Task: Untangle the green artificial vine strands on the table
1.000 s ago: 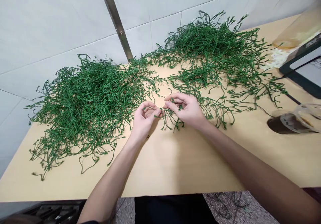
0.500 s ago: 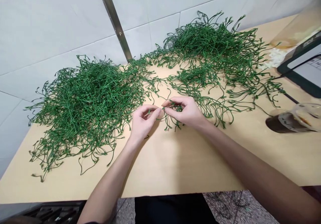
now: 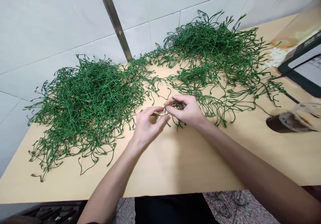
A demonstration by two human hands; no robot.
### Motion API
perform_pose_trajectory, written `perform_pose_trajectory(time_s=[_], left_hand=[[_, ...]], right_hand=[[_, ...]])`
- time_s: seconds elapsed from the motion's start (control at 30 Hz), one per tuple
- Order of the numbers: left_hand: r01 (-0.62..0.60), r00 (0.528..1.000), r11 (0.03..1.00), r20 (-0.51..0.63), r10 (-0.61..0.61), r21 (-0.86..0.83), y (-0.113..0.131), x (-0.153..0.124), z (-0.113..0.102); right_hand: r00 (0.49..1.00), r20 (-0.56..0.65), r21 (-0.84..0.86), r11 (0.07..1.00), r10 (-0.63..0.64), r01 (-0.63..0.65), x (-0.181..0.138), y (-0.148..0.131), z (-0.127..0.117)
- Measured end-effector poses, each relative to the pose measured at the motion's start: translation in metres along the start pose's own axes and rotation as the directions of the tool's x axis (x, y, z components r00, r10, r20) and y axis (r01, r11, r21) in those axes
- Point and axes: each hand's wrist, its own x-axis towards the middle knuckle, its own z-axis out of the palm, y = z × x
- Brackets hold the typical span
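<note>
Over the middle of a light wooden table (image 3: 175, 163), my right hand (image 3: 187, 112) pinches a small green plastic sprig (image 3: 175, 117) whose thin stems hang below the fingers. My left hand (image 3: 147, 125) meets it from the left, fingers partly stretched, thumb and forefinger tips touching the same sprig. A big heap of green plastic stems (image 3: 85, 103) lies left of my hands. A second, looser heap (image 3: 213, 53) spreads at the back right, with strands trailing toward my right hand.
A white tiled wall (image 3: 50, 23) with a slanted metal strip (image 3: 115, 19) backs the table. At the right edge lie a dark tablet-like device (image 3: 304, 66) with a cable, small white pieces (image 3: 276, 58), a clear plastic bag (image 3: 298, 29) and a clear cup of dark drink (image 3: 293, 120).
My left hand has loosened from a curled pinch to stretched fingers and moved slightly right against the sprig. My right hand has stayed nearly in place, still pinching.
</note>
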Motion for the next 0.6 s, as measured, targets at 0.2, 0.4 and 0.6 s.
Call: perform_pose_trajectory(time_s=[0.2,0.4,0.6], left_hand=[[0.148,0.989,0.966,0.024,-0.146,-0.211,-0.0022,0.0038,-0.0019],[0.234,0.97,0.911,0.023,-0.24,-0.34,0.0025,0.007,-0.005],[0.175,0.977,0.915,-0.048,-0.206,-0.363,-0.001,0.0067,-0.0048]], right_hand=[[0.999,0.04,0.036,0.999,0.019,-0.021,0.0008,-0.0021,-0.0012],[0.993,0.101,0.029,0.997,0.066,-0.069,0.0002,-0.002,-0.0031],[0.993,0.092,0.024,0.997,0.067,-0.07,0.0,-0.0022,-0.0018]])
